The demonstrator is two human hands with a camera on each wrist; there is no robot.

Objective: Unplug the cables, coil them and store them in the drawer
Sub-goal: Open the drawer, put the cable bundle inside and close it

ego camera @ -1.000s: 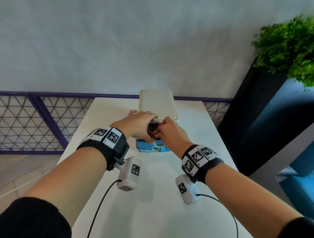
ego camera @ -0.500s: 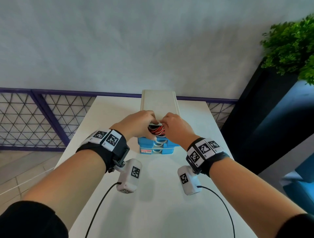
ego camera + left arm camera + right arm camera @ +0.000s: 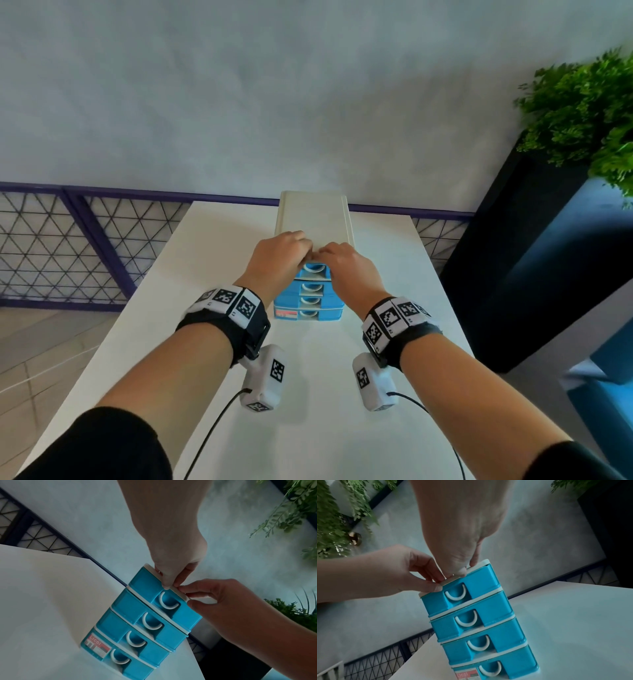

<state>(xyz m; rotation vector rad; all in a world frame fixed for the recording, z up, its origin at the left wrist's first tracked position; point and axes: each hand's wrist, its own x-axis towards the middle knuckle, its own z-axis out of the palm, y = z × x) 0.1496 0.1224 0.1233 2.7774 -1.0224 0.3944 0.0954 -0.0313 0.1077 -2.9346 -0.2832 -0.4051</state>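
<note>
A small blue drawer unit [image 3: 310, 301] with a white top [image 3: 315, 216] stands on the white table [image 3: 212, 274]. All its drawers sit pushed in, including the top drawer [image 3: 145, 588] [image 3: 481, 577]. No cable shows in any view. My left hand [image 3: 306, 251] [image 3: 162, 579] [image 3: 438, 584] pinches the front rim of the white top, thumb against the top drawer's upper edge. My right hand [image 3: 322, 255] [image 3: 185, 595] [image 3: 467, 568] pinches the same rim right beside it, fingers curled on top.
A grey wall and a purple-framed mesh fence [image 3: 68, 246] run behind the table. A tall black planter [image 3: 513, 257] with a green plant [image 3: 589, 113] stands to the right, with a blue seat [image 3: 609, 377] nearer me.
The top drawer, open a second ago with a red and black coiled cable in it, has slid in and now hides the cable. Both hands moved forward with it to the unit's top rim.
</note>
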